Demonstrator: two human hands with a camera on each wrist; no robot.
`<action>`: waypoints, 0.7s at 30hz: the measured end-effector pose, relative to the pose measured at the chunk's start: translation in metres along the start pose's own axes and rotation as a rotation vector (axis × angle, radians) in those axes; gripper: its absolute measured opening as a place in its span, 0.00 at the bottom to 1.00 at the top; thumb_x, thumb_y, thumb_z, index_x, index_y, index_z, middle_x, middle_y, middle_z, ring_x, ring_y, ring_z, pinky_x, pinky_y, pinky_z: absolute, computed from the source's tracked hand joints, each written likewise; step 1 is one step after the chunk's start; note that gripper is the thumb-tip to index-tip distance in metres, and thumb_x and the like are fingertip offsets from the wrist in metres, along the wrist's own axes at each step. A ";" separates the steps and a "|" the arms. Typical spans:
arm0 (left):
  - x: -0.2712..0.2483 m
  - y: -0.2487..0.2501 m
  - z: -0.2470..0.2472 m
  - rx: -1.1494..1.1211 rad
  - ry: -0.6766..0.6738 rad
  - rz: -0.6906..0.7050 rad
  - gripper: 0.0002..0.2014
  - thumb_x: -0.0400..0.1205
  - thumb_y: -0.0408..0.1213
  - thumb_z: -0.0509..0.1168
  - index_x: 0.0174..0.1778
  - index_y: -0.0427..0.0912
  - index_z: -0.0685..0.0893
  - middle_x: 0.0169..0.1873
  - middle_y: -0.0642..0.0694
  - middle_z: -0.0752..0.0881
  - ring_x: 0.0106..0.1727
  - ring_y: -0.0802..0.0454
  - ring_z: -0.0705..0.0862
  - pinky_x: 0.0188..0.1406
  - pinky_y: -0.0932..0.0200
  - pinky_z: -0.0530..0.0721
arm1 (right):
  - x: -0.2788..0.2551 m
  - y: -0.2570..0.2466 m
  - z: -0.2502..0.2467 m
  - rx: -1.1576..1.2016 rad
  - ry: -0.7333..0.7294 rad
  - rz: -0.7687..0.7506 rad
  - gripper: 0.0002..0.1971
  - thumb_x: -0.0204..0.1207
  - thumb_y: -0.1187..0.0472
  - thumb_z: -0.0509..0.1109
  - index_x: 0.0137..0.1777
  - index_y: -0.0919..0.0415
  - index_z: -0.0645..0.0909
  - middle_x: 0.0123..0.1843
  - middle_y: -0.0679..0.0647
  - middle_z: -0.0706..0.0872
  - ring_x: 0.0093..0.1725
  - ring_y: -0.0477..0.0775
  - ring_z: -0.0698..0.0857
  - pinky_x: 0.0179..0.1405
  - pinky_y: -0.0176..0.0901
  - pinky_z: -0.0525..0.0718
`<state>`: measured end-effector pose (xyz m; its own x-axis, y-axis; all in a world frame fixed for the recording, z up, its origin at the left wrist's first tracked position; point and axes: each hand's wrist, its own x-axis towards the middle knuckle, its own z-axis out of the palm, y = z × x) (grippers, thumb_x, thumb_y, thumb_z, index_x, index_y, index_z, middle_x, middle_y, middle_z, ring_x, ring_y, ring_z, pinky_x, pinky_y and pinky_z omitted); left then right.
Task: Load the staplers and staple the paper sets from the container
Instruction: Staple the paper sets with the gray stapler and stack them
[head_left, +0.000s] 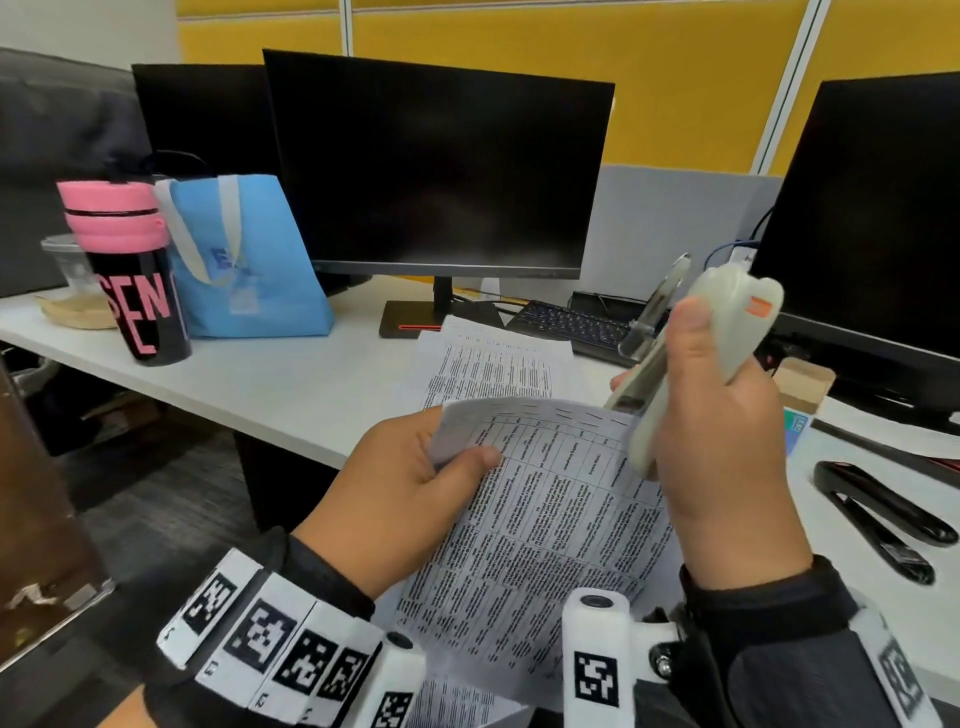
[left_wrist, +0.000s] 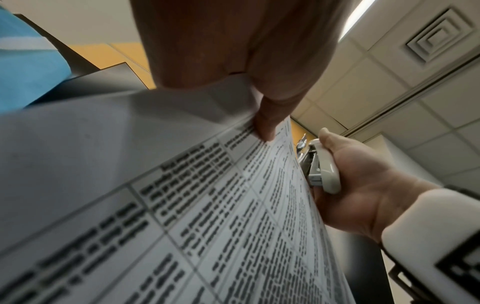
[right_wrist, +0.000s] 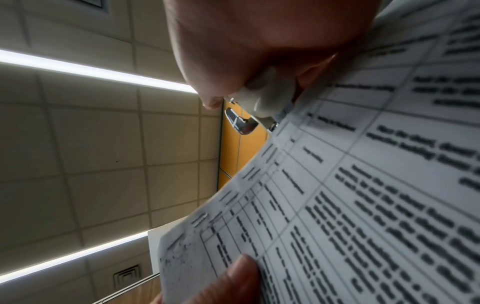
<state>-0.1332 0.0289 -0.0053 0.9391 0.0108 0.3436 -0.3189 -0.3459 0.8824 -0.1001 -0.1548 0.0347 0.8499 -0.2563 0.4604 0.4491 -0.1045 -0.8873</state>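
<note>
While left hand (head_left: 400, 483) pinches paper set (head_left: 540, 525), its text is too blurred to read.

Pink "SEN" lettering on black tumbler (head_left: 140, 306), printed sheets' text unreadable

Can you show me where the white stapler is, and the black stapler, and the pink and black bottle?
white stapler (head_left: 727, 332), head view, on its pale body above the right hand's thumb.
black stapler (head_left: 878, 512), head view, on its upper arm, lying on the desk.
pink and black bottle (head_left: 137, 291), head view, on its lettered side.
</note>
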 end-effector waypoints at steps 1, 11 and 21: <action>0.000 0.001 0.000 -0.010 0.002 0.009 0.09 0.82 0.37 0.69 0.46 0.58 0.90 0.43 0.49 0.93 0.48 0.46 0.90 0.55 0.38 0.86 | 0.000 0.001 0.000 -0.009 -0.006 0.006 0.34 0.59 0.20 0.57 0.46 0.49 0.80 0.44 0.53 0.89 0.46 0.56 0.88 0.46 0.53 0.87; -0.004 0.004 0.007 -0.056 0.000 0.051 0.09 0.77 0.47 0.67 0.51 0.65 0.87 0.44 0.40 0.91 0.49 0.36 0.88 0.52 0.35 0.86 | 0.003 0.004 0.003 -0.022 0.041 -0.001 0.33 0.58 0.21 0.57 0.45 0.49 0.79 0.41 0.51 0.86 0.48 0.58 0.89 0.46 0.55 0.89; -0.001 0.000 0.006 -0.128 -0.219 -0.037 0.10 0.81 0.32 0.69 0.51 0.53 0.90 0.45 0.46 0.93 0.51 0.37 0.90 0.56 0.36 0.87 | 0.011 0.006 -0.004 0.029 0.016 -0.048 0.29 0.60 0.25 0.62 0.43 0.50 0.80 0.35 0.51 0.84 0.35 0.51 0.87 0.33 0.43 0.82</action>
<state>-0.1331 0.0233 -0.0076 0.9515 -0.1865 0.2447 -0.2842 -0.2274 0.9314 -0.0895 -0.1616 0.0346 0.8228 -0.2671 0.5016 0.4972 -0.0891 -0.8631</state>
